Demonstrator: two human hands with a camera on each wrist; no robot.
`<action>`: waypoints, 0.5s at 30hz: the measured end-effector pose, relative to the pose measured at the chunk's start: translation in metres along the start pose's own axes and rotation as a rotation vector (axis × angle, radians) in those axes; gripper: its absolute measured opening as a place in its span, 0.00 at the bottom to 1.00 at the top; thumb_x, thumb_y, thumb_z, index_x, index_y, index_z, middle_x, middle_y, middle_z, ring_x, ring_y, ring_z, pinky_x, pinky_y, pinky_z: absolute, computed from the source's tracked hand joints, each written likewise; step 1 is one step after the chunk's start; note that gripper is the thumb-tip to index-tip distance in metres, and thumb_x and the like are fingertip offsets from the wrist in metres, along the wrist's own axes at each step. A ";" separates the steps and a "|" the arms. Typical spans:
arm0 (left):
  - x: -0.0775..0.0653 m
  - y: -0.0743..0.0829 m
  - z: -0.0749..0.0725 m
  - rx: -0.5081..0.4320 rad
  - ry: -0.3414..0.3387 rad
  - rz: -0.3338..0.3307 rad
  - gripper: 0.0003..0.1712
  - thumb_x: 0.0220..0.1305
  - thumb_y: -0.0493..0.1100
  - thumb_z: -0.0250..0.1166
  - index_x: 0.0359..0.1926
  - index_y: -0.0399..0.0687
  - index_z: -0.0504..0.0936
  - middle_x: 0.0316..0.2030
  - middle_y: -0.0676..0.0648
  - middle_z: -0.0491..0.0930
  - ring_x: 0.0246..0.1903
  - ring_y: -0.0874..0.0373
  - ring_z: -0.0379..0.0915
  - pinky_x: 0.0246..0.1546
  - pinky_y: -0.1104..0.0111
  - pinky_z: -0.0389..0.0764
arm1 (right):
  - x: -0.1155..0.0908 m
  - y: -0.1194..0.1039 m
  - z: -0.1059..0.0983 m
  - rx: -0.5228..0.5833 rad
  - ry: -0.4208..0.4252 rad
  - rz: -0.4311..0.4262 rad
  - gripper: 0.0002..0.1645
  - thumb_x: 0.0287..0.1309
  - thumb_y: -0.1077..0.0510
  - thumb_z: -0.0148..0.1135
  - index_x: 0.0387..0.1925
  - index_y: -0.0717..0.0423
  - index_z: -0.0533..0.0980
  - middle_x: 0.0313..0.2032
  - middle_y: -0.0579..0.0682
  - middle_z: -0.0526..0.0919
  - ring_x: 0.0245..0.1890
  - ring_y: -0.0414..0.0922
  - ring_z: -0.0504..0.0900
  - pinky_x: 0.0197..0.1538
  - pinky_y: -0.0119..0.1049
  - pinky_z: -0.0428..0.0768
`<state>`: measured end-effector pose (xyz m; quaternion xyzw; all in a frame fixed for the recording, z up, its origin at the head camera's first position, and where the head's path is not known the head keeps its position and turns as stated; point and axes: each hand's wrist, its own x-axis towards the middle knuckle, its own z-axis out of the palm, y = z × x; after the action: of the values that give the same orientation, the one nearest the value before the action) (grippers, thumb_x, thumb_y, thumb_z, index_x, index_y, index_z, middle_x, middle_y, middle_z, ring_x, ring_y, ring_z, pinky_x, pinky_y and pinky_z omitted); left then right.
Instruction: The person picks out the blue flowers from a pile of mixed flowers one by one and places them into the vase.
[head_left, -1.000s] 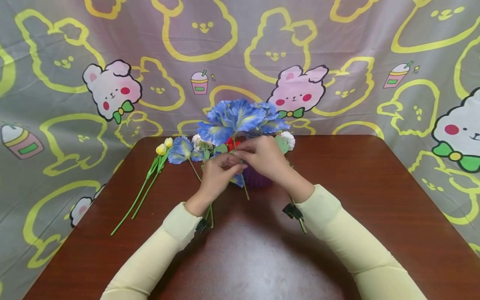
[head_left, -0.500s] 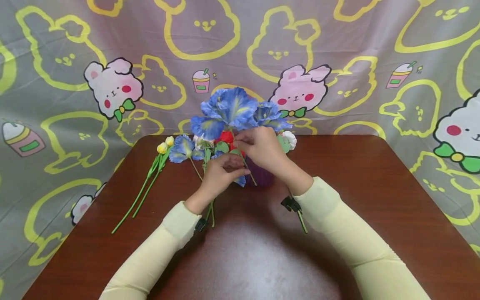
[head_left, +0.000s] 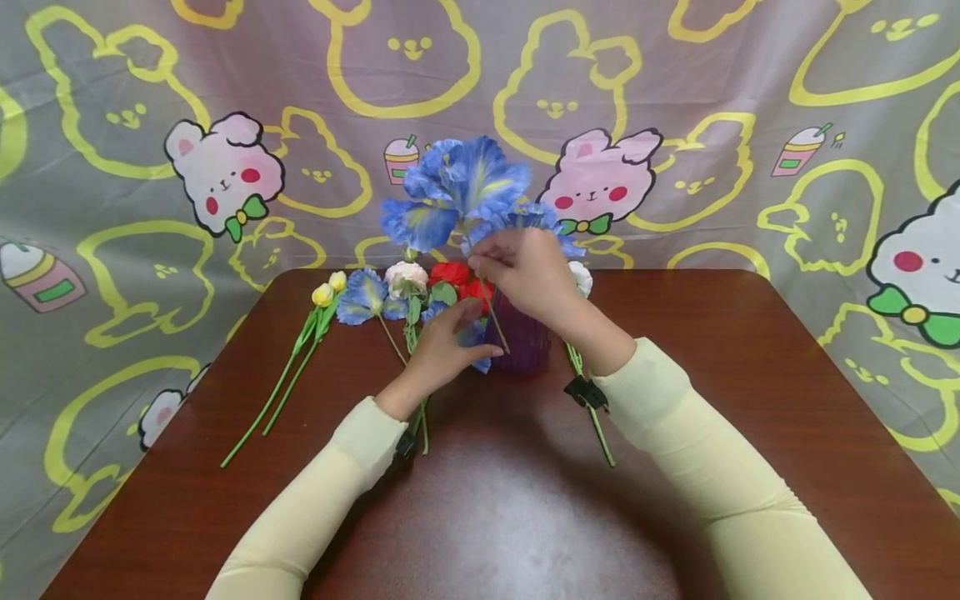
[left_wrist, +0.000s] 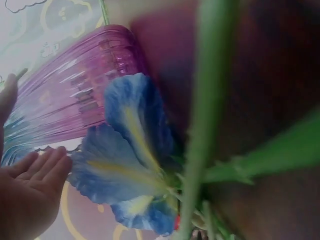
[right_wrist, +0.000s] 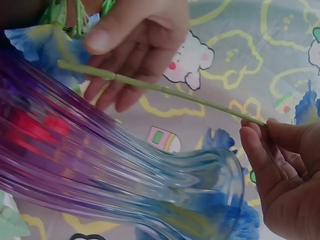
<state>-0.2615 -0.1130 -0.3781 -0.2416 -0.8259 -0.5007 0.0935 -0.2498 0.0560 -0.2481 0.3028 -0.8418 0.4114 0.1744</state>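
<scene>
My right hand (head_left: 528,271) pinches the thin stem of a blue iris (head_left: 461,192) between thumb and fingers, holding the bloom up above the table. The bare lower stem (right_wrist: 165,90) slants beside a ribbed purple glass vase (head_left: 519,337), whose flared mouth (right_wrist: 235,180) is clear bluish. My left hand (head_left: 442,350) holds nothing; its thumb and fingers are spread apart near the stem's lower end and the vase's left side. Another blue iris (left_wrist: 125,160) lies by the vase base. Behind my right hand shows a further blue iris (head_left: 547,218), its stem hidden.
Two yellow tulips (head_left: 324,293) lie at the left of the brown table (head_left: 480,517), near a blue iris (head_left: 363,296). A pinkish-white flower (head_left: 407,277) and red flowers (head_left: 450,273) are left of the vase, a white flower (head_left: 581,277) to its right. A patterned cloth (head_left: 675,67) hangs behind.
My right hand has risen with the iris, and its stem end has shifted up and toward the vase. My left hand has let go of the stem, its fingers spreading.
</scene>
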 end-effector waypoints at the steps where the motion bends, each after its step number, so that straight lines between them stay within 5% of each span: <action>1: 0.001 0.001 0.000 0.020 -0.005 -0.010 0.44 0.49 0.44 0.79 0.64 0.33 0.70 0.58 0.36 0.75 0.58 0.48 0.72 0.58 0.60 0.73 | 0.001 -0.001 -0.002 -0.001 0.008 -0.006 0.06 0.61 0.61 0.66 0.35 0.59 0.86 0.28 0.47 0.86 0.29 0.39 0.84 0.34 0.35 0.80; 8: 0.015 0.012 0.006 0.118 -0.032 -0.027 0.46 0.52 0.47 0.77 0.68 0.37 0.67 0.61 0.39 0.73 0.57 0.48 0.73 0.56 0.60 0.74 | 0.008 -0.009 -0.015 -0.001 0.068 -0.021 0.06 0.60 0.61 0.67 0.35 0.61 0.85 0.29 0.50 0.86 0.28 0.40 0.84 0.32 0.33 0.79; 15: 0.023 0.014 0.010 0.181 -0.034 -0.042 0.48 0.52 0.50 0.76 0.69 0.37 0.65 0.62 0.39 0.72 0.58 0.47 0.72 0.55 0.57 0.74 | 0.014 -0.014 -0.024 0.041 0.104 -0.021 0.07 0.59 0.63 0.67 0.35 0.65 0.84 0.33 0.54 0.87 0.36 0.43 0.87 0.42 0.37 0.83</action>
<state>-0.2737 -0.0913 -0.3626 -0.2232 -0.8740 -0.4220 0.0905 -0.2496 0.0636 -0.2174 0.2936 -0.8197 0.4419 0.2158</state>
